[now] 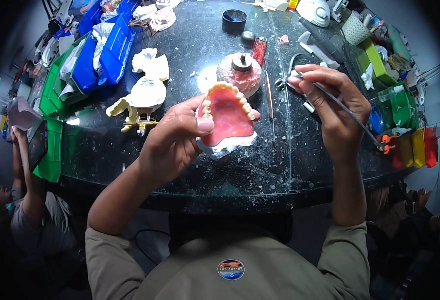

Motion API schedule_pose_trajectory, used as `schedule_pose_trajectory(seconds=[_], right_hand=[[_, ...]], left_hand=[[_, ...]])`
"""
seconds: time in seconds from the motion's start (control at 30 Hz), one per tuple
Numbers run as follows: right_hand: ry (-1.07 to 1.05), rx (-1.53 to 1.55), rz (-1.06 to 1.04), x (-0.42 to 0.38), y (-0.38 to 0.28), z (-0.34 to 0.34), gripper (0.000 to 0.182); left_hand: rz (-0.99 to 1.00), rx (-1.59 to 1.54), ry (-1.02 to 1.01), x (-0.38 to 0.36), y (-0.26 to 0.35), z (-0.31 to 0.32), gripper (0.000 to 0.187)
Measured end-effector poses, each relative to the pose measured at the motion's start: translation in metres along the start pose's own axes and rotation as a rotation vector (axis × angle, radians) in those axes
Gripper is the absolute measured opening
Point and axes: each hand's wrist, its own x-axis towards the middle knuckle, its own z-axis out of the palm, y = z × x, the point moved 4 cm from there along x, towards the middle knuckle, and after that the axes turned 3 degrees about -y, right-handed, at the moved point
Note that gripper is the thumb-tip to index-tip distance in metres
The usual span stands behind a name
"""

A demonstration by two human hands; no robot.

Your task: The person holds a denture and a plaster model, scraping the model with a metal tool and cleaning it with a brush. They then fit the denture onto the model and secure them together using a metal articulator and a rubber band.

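Note:
My left hand (172, 137) grips a pink wax denture with cream teeth (226, 112), seated on a white plaster model (230, 147). The thumb presses on its left edge, and the fingers go behind it, partly hidden. Raised at the right, my right hand (337, 102) pinches a thin grey metal hand tool (351, 115) between thumb and fingers. One tip points toward the denture but stays apart from it; the shaft slants down to the right. Just beyond the denture sits a round pink-smeared burner (240, 75) with a dark metal cap.
Left of the denture stand plaster casts on an articulator (145, 95). A slim carving tool (269, 95) and a red box-like item (259, 50) lie beyond. Blue bins (115, 52) and green bins (50, 150) line the left; coloured containers (417, 147) stand right. Another person (40, 215) sits left.

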Motion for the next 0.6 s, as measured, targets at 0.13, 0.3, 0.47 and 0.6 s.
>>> schedule_pose_trajectory(seconds=[0.13, 0.3, 0.47, 0.6], right_hand=[[0.061, 0.07, 0.064, -0.0006, -0.0052, 0.0021, 0.014], [0.023, -0.012, 0.026, -0.0003, -0.0055, 0.0023, 0.018], [-0.036, -0.119, -0.029, 0.0005, -0.0018, 0.0022, 0.021], [-0.02, -0.391, -0.063, 0.0018, -0.0083, 0.0039, 0.019]], left_hand=[[-0.034, -0.032, -0.01, -0.0006, 0.0004, 0.0006, 0.068], [-0.036, -0.035, -0.002, 0.0, -0.0017, -0.0001, 0.068], [-0.06, -0.016, -0.012, -0.0001, -0.0056, -0.0022, 0.068], [-0.078, 0.017, -0.02, 0.0004, -0.0082, -0.0028, 0.068]])
